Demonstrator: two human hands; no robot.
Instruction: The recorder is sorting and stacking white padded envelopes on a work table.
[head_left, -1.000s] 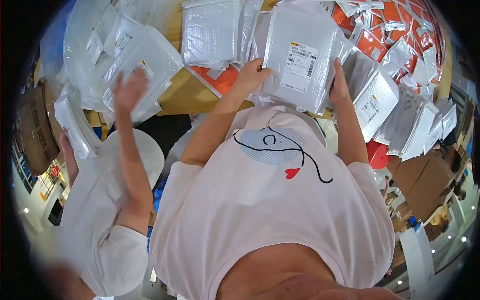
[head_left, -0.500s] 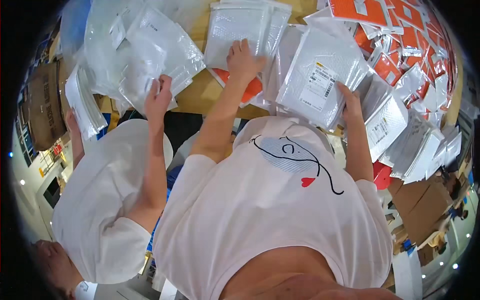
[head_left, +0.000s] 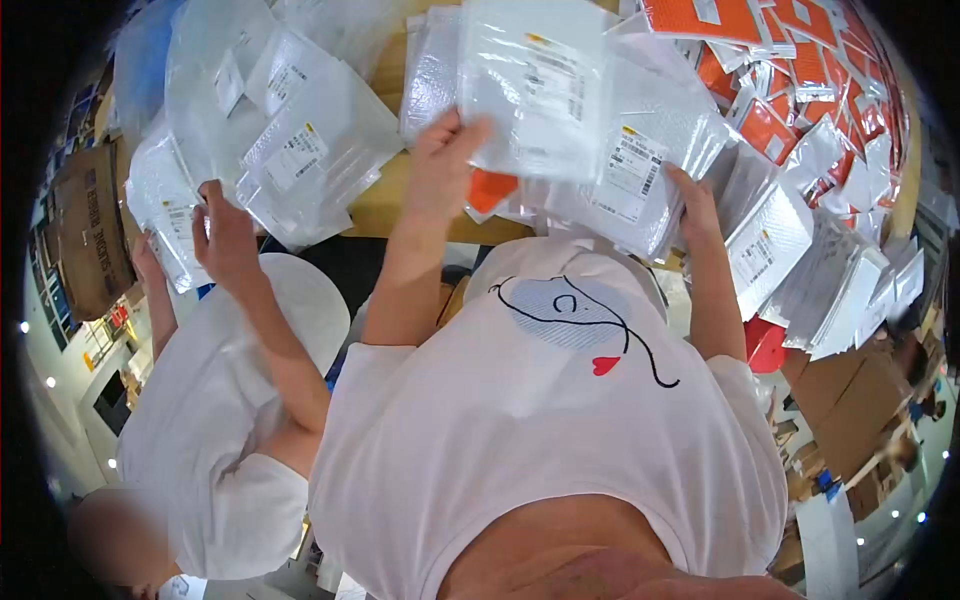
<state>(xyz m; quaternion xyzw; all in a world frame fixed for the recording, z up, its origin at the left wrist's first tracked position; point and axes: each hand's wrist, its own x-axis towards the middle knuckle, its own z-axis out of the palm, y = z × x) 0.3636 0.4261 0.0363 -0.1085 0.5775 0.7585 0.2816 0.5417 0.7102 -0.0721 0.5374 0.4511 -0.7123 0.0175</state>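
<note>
Between the fingers of my left hand (head_left: 445,155) is the left edge of a flat white packet (head_left: 530,115) in clear plastic, its printed label facing up. The packet is raised and overlaps part of a second white labelled packet (head_left: 615,215) of bubbly texture. My right hand (head_left: 692,205) grips that one by its right edge, thumb on top, fingers hidden underneath. Behind the raised packet lies a pile of similar packets (head_left: 428,75). An orange piece (head_left: 490,190) shows below the raised packet.
A large heap of orange packets (head_left: 780,130) fills the far right. White packets stand stacked (head_left: 825,285) beside my right forearm. At left, a co-worker's hand (head_left: 225,235) is near white packets, with more labelled packets (head_left: 300,155) beside it. A brown carton (head_left: 90,230) stands farther left.
My left hand has lifted a packet off the pile and brought it rightward, label showing. My right hand stays on its packet. The co-worker's hand has moved left.
</note>
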